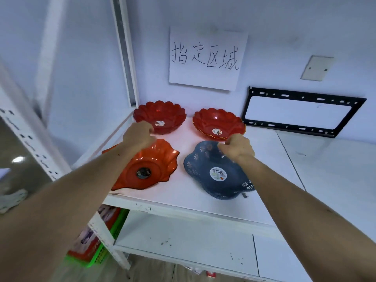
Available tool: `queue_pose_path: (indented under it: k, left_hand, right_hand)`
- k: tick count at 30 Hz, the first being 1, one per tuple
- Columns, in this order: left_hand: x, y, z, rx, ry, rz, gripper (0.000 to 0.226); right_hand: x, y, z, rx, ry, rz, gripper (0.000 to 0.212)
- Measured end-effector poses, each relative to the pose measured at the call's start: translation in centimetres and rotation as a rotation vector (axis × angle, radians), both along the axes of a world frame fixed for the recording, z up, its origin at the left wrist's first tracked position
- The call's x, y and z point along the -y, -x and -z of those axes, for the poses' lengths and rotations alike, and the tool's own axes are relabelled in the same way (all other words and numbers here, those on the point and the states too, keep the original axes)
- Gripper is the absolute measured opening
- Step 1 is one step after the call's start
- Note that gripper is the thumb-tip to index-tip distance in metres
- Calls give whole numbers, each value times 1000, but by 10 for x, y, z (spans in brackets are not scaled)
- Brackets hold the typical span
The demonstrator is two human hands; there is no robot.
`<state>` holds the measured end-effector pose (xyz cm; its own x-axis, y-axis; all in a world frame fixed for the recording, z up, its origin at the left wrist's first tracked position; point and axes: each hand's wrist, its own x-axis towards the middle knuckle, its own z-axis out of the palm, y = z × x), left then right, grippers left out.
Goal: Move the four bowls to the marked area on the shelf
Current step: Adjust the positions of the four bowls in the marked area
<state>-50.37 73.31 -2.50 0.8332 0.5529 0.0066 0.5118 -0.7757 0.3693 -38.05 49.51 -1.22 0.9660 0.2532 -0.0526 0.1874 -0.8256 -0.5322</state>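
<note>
Four bowls stand on the white shelf (183, 198) under a handwritten paper sign (207, 58). At the back left is a red scalloped bowl (162, 115); at the back right, a red bowl with a gold rim (215, 123). In front sit an orange-red wavy bowl (154, 165) and a dark blue flowered bowl (215, 174). My left hand (138, 135) grips the far rim of the orange-red bowl, fingers curled. My right hand (237, 147) pinches the far rim of the blue bowl. Both front bowls look slightly tilted.
A black metal bracket frame (301, 112) leans against the wall at the right. A white upright post (126, 53) bounds the shelf at the left. A lower shelf board (183, 237) lies below, with a green basket (97, 255) at the lower left.
</note>
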Motion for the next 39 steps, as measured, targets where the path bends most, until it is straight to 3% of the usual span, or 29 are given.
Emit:
queue_pose_path:
  k: [4,10,14,16,23,32,34,36,39]
  left_hand:
    - [-54,34,-21,75,-14,-99,47]
    - [-104,54,-9,-135,-31,-95,54]
    - [-113,58,-1,-249,-35,-58,32]
    - [-111,56,3,-233,-47,-59,19]
    - [-120,35,16,-91,-125,-63,7]
    - [-138,12,28,-38,-146,-69,9]
    - [-141,12,25,-52,-141,-98,8]
    - [-143,13,22,-89,-121,-101,24]
    - [-142,19,13,-198,-62,-94,15]
  right_hand:
    - [-50,22,0,-17,-25,-103,29]
    - [-109,55,13,-110,-29,-85,32]
    - [-124,70,19,-78,98,-51,36]
    - [-125,75,19,-55,124,-28,34]
    - [-129,76,19,-42,145,27,33]
    - [-142,60,22,-37,70,52,25]
    - [-146,55,24,-16,30,63,25]
    - [-151,54,25,-7,-2,68,26]
    - [-156,54,24,1,-1,69,30]
